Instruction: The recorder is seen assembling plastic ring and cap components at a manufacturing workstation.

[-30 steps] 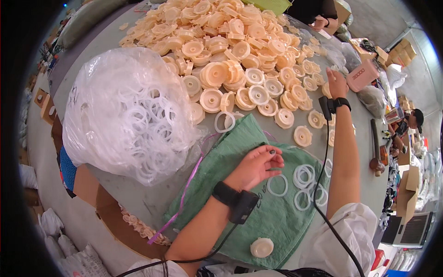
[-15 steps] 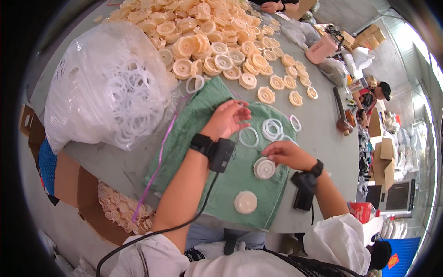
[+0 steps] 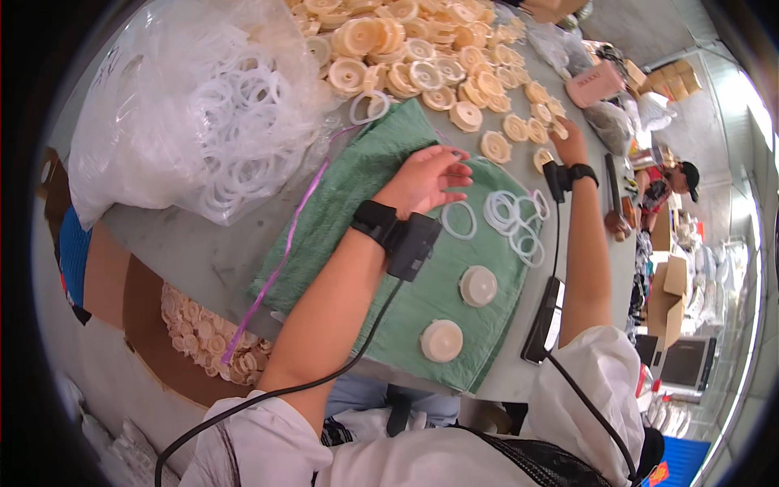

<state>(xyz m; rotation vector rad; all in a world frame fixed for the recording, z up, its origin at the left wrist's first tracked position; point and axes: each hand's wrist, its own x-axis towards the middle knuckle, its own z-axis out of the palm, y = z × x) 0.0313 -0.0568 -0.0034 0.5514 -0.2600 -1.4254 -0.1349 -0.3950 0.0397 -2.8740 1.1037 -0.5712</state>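
My left hand [image 3: 434,180] hovers above a green woven sheet [image 3: 381,268], fingers loosely curled and apart, with nothing visible in them. Stretched toward the far right, my right hand [image 3: 571,144] has its fingertips closed on a cream round plastic cap [image 3: 560,130] at the edge of the scattered caps; the hand hides part of it. On the sheet lie two pale round caps, one farther away [image 3: 479,286] and one nearer me [image 3: 441,341]. A single translucent ring [image 3: 459,220] rests beside my left fingers, and several more rings [image 3: 505,213] lie to its right.
A large heap of cream caps [image 3: 422,49] covers the far table. To the left stands a clear bag of rings [image 3: 243,122]. A carton of small parts [image 3: 195,325] sits below the table's left edge. A hammer [image 3: 617,203] lies at right; a person [image 3: 677,183] is beyond.
My right hand has left the round cap on the sheet and moved far and right to the scattered caps. My left hand keeps its pose over the sheet. The view has shifted.
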